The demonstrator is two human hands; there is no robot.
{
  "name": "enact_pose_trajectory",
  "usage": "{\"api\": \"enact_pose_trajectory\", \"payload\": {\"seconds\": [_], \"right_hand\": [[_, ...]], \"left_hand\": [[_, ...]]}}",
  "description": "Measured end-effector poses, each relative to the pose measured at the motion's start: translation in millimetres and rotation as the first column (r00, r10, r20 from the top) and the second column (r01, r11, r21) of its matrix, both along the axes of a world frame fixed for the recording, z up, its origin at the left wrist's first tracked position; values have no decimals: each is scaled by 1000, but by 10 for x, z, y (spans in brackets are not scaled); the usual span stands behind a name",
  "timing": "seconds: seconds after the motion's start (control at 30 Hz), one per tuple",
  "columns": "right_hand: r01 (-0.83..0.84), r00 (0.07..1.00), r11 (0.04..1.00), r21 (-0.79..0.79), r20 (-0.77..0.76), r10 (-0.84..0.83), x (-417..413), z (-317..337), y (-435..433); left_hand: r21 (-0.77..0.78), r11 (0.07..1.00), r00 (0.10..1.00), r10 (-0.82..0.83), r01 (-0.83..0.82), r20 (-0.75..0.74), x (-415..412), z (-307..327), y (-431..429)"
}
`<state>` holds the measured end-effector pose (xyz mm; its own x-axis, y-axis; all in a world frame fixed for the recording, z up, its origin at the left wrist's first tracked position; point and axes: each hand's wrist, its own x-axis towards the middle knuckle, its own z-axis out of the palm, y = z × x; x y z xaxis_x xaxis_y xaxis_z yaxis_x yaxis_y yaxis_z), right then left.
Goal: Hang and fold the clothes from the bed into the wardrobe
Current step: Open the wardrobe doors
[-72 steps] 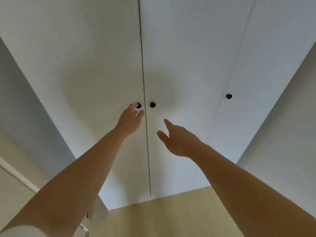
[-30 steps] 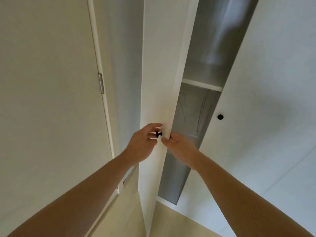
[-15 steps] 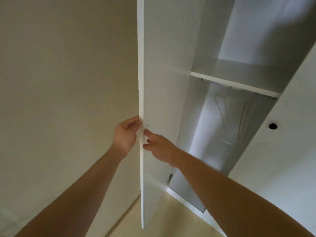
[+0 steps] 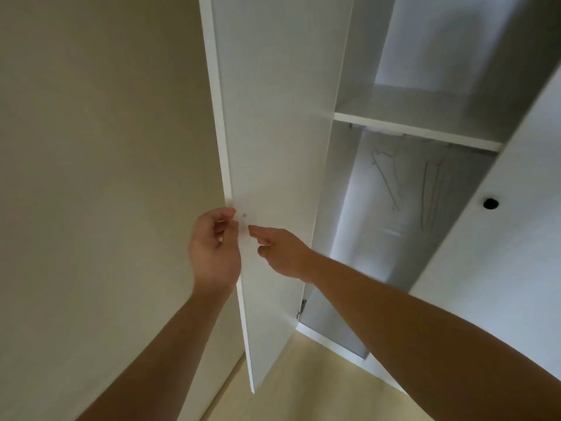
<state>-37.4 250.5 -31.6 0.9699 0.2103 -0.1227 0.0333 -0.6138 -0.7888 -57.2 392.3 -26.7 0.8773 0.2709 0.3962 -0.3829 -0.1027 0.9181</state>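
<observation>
Status: left hand fingers curl round the free edge of the wardrobe door, gripping it. The right hand fingers lie straight, tips on the inner face just right of that edge (below the knob screw). Door looks like a stiff, light panel, so steer it from the edge. Beyond the fingers, to their right, the bay is open, with a shelf above and wire hangers below. The second door is closed and narrows access. Clothes and bed not in view.

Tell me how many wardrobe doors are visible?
2. The open door is on the left, its edge gripped by the left hand; the shut door is on the right, with a black knob. Others may lie outside the frame.
</observation>
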Motion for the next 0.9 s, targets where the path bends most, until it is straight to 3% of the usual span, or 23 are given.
{"api": "enact_pose_trajectory", "payload": {"seconds": [0.1, 0.3, 0.5, 0.63, 0.73, 0.9], "right_hand": [[226, 974, 974, 30, 2, -226, -16, -79, -456], [568, 822, 802, -185, 86, -563, -324, -130, -1609], [827, 552, 490, -276, 238, -799, -665, 101, -2627], [830, 510, 346, -437, 344, -788, -711, 327, -3144], [774, 548, 327, -543, 315, -774, -648, 426, -3441], [711, 645, 464, -528, 227, -730, -459, 444, -3732]], "left_hand": [[-4, 991, 991, -131, 131, 0, -20, -12, -372], [6, 898, 887, -433, 440, -157, 125, -138, -1220], [-61, 690, 635, -693, 721, -343, 275, -150, -2115], [-85, 545, 469, -781, 834, -412, 319, -62, -2602], [-75, 492, 430, -816, 867, -388, 279, -60, -2763], [-67, 458, 402, -834, 887, -379, 226, -197, -2823]]}}
